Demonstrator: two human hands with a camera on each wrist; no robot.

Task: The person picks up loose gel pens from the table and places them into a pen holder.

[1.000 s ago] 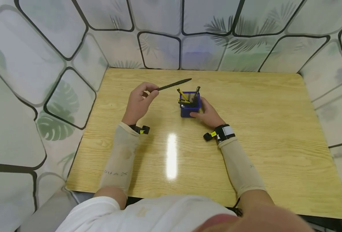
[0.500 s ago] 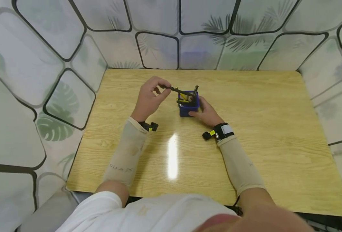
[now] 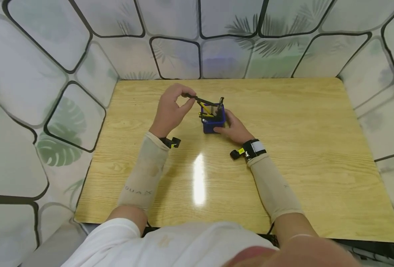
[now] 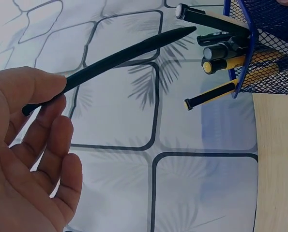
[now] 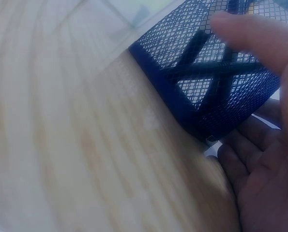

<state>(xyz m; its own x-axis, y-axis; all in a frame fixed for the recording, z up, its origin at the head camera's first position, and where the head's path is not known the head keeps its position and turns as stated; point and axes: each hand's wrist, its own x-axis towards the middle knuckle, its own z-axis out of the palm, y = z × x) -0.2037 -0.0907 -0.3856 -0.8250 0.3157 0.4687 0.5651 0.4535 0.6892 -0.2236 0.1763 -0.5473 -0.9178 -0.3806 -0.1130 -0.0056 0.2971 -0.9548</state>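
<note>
Between thumb and fingers, my left hand [image 3: 173, 109] pinches a dark pen [image 4: 129, 57] near one end. In the left wrist view its pointed tip is apart from the pens [image 4: 223, 63] with black and yellow barrels that stick out of a blue mesh pen holder [image 3: 213, 127]. The head view has the pen slanting over the holder's open top. My right hand [image 3: 236, 128] grips the holder from the right, thumb in front. Through the mesh wall [image 5: 182, 92] in the right wrist view, dark pens lie crossed inside; part of the fingers is behind the holder.
The holder stands on a wood-grain table [image 3: 304, 148] toward its far side. A patterned wall [image 3: 223, 55] rises along the table's back edge, with more panels at left and right. A bright light reflection [image 3: 198, 180] lies on the tabletop.
My left hand has moved right with the pen, bringing it from left of the holder to over its top. The pen now tilts down toward the right. My right hand still grips the holder.
</note>
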